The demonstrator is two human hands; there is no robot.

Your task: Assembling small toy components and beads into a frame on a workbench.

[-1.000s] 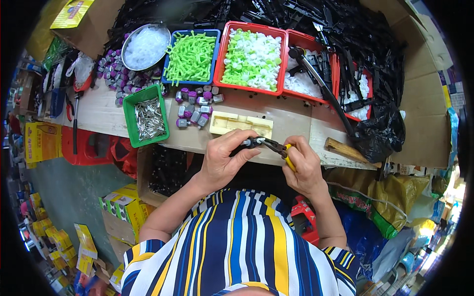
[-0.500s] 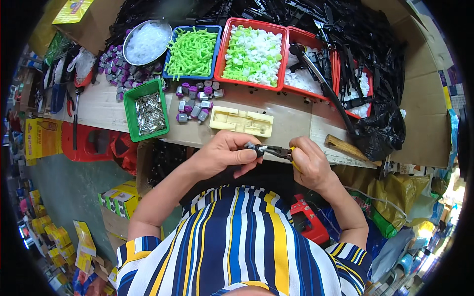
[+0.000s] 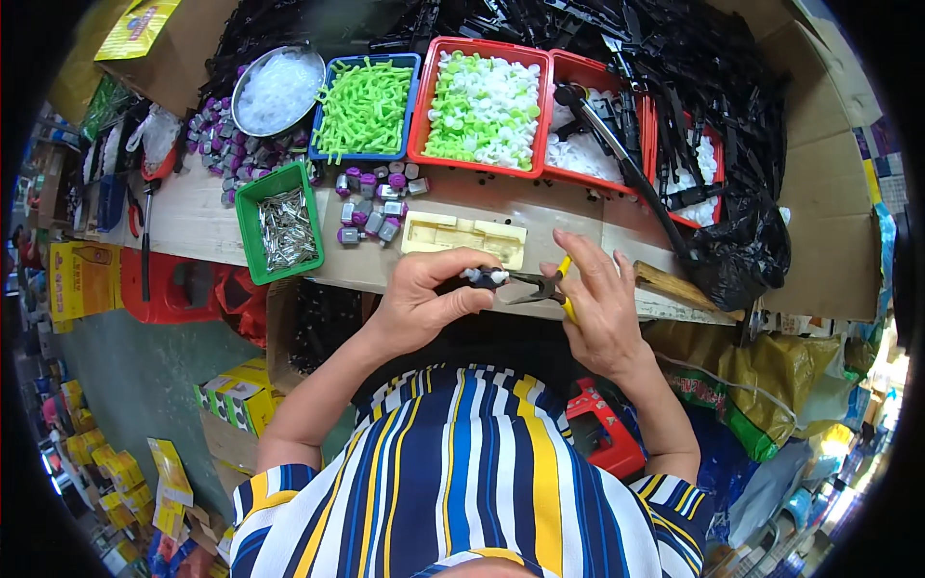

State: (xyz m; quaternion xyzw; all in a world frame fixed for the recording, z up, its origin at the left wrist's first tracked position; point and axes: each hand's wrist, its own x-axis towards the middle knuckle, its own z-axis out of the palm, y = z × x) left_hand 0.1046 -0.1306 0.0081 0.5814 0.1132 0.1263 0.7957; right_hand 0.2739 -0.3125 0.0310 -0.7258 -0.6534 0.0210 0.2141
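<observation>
Between the thumb and fingers of my left hand (image 3: 424,301) is a small black part (image 3: 486,277) with white bits on it; most of it is covered by the fingers. My right hand (image 3: 602,313) grips pliers (image 3: 547,288) with yellow handles, several fingers stretched along them. The plier jaws stand apart, their tips close by the black part; whether they touch it I cannot tell. Just beyond my hands lies a cream-coloured moulded block (image 3: 464,237) with recesses. Small grey motors with purple ends (image 3: 374,202) are heaped to its left.
A green bin of metal pins (image 3: 280,222) stands left of the block. Farther back are a bowl of clear pieces (image 3: 280,89), a blue basket of green parts (image 3: 364,108) and a red basket of white and green pieces (image 3: 485,108). Black parts (image 3: 713,87) pile up behind; a wooden stick (image 3: 679,288) lies right.
The plier jaws and handles have spread apart, and my right hand's fingers have loosened and lifted. My left hand has shifted slightly left with the black part.
</observation>
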